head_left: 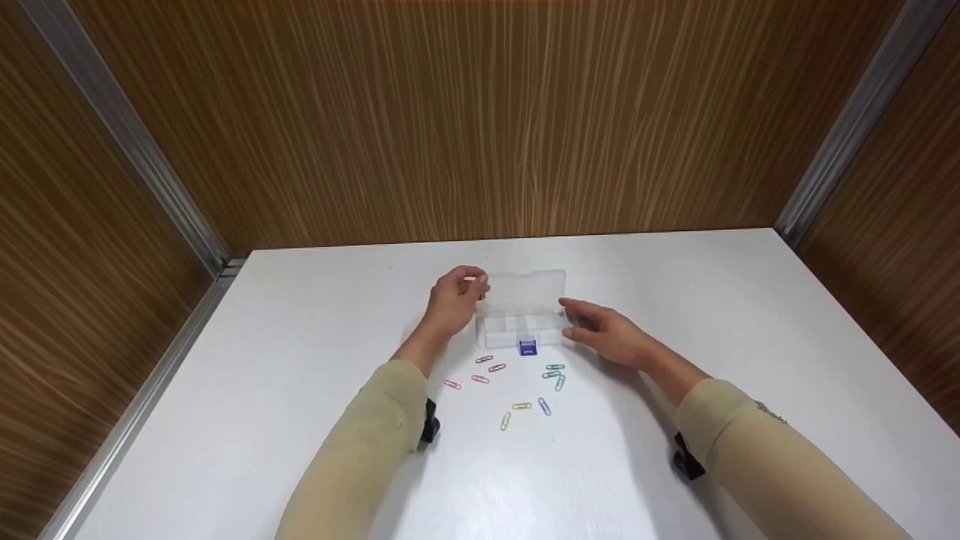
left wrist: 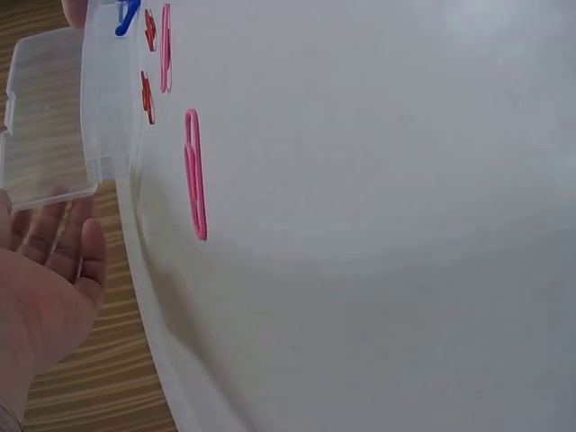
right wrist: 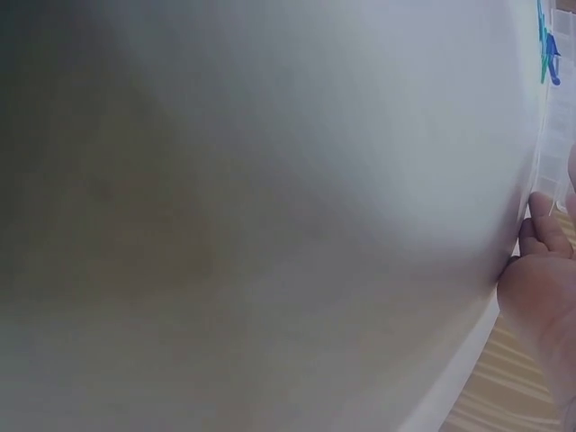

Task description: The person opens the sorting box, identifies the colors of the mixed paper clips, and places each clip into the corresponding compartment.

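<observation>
Clear plastic box [head_left: 501,337] on table [head_left: 300,375], lid [head_left: 525,291] up. Left grip [head_left: 452,300] pinches lid's left edge; right grip [head_left: 611,332], fingers extended, at box's right end. Risk: hard lid pull could skid box into red paper clips [head_left: 484,360].

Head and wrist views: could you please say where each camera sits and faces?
Head: on the head, facing forward and down at box and clips; left hand, right hand, sleeves show.
Left wrist: on that wrist, facing table, box, clips; left hand shows.
Right wrist: on that wrist, facing table; right hand shows.
Both wrist views share the box.
</observation>
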Demonstrator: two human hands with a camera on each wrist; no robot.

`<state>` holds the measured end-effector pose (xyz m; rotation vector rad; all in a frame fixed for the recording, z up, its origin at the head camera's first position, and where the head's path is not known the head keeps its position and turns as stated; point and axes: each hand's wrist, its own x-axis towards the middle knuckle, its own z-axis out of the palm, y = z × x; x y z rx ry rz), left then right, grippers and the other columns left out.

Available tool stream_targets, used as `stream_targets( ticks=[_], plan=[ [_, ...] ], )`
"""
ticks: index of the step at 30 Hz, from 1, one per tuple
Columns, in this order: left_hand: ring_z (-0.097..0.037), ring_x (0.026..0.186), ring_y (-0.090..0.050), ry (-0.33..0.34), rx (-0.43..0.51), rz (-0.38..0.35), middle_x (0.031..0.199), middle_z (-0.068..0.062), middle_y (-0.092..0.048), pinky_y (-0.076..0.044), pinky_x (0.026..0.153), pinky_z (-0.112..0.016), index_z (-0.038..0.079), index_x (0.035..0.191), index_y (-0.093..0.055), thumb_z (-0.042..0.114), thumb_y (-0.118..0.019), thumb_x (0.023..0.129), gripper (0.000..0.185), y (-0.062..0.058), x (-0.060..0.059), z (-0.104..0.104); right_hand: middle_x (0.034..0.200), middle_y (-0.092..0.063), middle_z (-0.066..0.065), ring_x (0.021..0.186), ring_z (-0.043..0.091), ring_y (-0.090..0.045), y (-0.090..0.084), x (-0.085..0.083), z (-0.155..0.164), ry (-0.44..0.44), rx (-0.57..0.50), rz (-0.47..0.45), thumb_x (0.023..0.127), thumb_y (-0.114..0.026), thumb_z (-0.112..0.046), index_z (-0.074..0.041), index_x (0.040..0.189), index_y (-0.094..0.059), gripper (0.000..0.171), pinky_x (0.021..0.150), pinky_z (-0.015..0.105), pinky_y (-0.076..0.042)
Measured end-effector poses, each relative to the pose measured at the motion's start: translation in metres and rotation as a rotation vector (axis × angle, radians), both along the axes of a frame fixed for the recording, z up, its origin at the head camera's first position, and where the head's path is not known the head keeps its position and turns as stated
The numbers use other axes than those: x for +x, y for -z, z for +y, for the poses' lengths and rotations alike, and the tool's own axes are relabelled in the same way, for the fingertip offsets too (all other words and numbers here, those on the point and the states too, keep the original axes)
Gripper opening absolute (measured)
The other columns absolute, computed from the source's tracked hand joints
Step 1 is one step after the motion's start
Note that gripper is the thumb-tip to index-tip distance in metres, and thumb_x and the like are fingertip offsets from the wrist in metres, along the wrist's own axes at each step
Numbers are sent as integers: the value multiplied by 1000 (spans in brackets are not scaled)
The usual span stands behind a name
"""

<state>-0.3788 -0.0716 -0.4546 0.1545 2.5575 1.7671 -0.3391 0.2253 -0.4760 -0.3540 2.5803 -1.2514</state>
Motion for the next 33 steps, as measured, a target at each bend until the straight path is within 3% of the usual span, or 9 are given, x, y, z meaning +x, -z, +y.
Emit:
stream_targets(
  ticks=[7, 14, 19, 25, 33],
  plan=[
    [-19, 105, -71, -30, 68, 73, 120, -17, -74, -54, 84, -35, 13, 117, -61, 19, -62, 110, 10, 0, 0, -5, 171, -34, 9, 160, 32, -23, -1, -2, -1, -10, -3, -3, 107, -65, -36, -23, 166, -38, 66, 127, 52, -17],
    [-20, 103, -73, -36, 64, 96, 117, -13, -74, -56, 90, -35, 12, 119, -68, 11, -64, 107, 12, 1, 0, -8, 169, -37, 11, 159, 31, -26, 1, -5, 0, -25, -9, 17, 107, -65, -34, -19, 166, -39, 66, 127, 49, -19],
    [-22, 115, -70, 2, 50, 39, 130, -15, -71, -54, 100, -39, 13, 135, -67, 10, -62, 108, 28, -1, 1, -10, 170, -36, 7, 160, 30, -24, -1, -4, 1, -10, 8, 6, 107, -65, -37, -23, 166, -39, 66, 128, 51, -17],
    [-25, 132, -58, 93, -13, -48, 142, -13, -64, -46, 111, -42, 19, 158, -51, 12, -62, 108, 52, -1, 3, -13, 170, -36, 8, 160, 32, -22, -2, -4, 4, -9, 6, 4, 107, -64, -37, -23, 166, -39, 66, 128, 52, -15],
    [-25, 137, -53, 176, -125, -121, 150, -12, -56, -42, 116, -43, 23, 168, -34, 22, -65, 107, 68, 1, 3, -12, 170, -36, 6, 160, 30, -23, -2, -3, 6, -12, 4, 8, 107, -64, -36, -24, 166, -39, 65, 128, 51, -15]
  ],
)
